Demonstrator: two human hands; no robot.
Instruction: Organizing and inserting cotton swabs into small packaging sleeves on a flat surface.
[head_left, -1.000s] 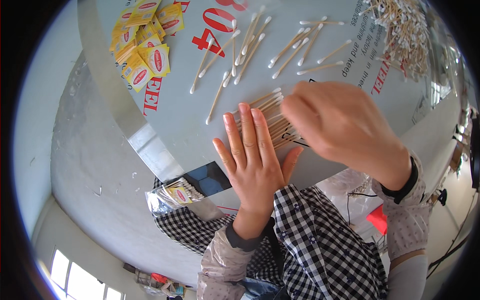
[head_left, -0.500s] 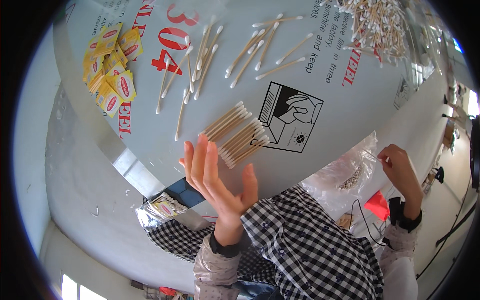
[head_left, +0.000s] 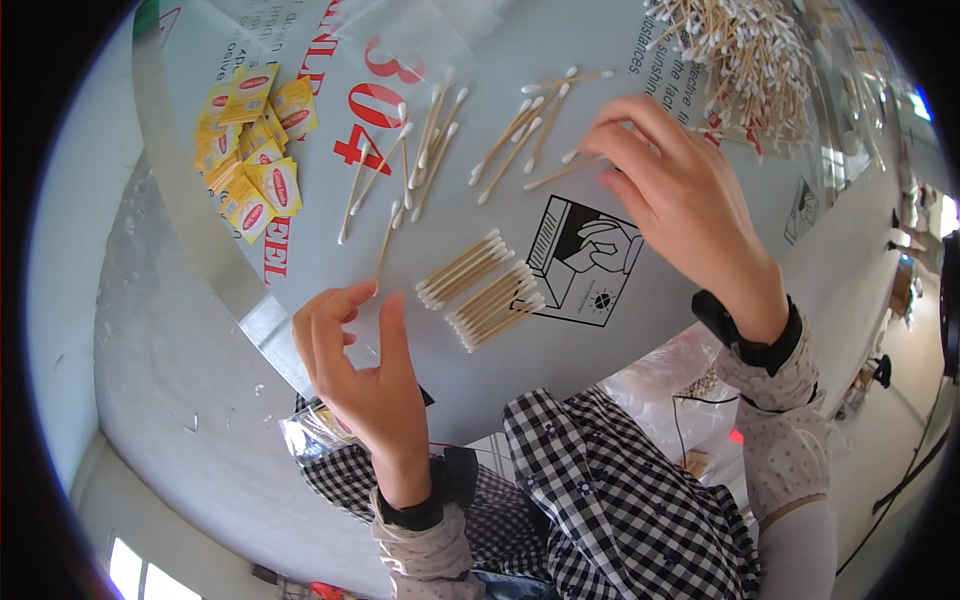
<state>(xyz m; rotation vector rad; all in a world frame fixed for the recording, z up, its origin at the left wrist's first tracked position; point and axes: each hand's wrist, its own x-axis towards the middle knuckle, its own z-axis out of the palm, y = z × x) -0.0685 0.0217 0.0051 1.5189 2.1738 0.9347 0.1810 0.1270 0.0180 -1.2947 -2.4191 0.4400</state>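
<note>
My left hand [head_left: 362, 375] is held at the front left of the steel-grey tabletop, thumb and fingers apart. Its index fingertip is at the lower end of a single cotton swab [head_left: 386, 245]. Farther right, my right hand [head_left: 690, 190] reaches over some loose swabs. Its thumb and forefinger are spread around the end of one cotton swab [head_left: 562, 173], with a gap between the tips. Two neat rows of swabs, a left row [head_left: 463, 270] and a right row [head_left: 497, 308], lie side by side between my hands. More loose swabs [head_left: 433, 140] are scattered beyond them.
A large heap of cotton swabs [head_left: 750, 70] covers the far right. Yellow paper packets [head_left: 250, 150] are piled at the left. Below the table edge, near my left wrist, is a clear bag [head_left: 308, 430]; another plastic bag [head_left: 655, 385] hangs at the right.
My right hand has come up from beside the bag at the right to the loose swabs. The left hand has moved left, from the rows to the single swab.
</note>
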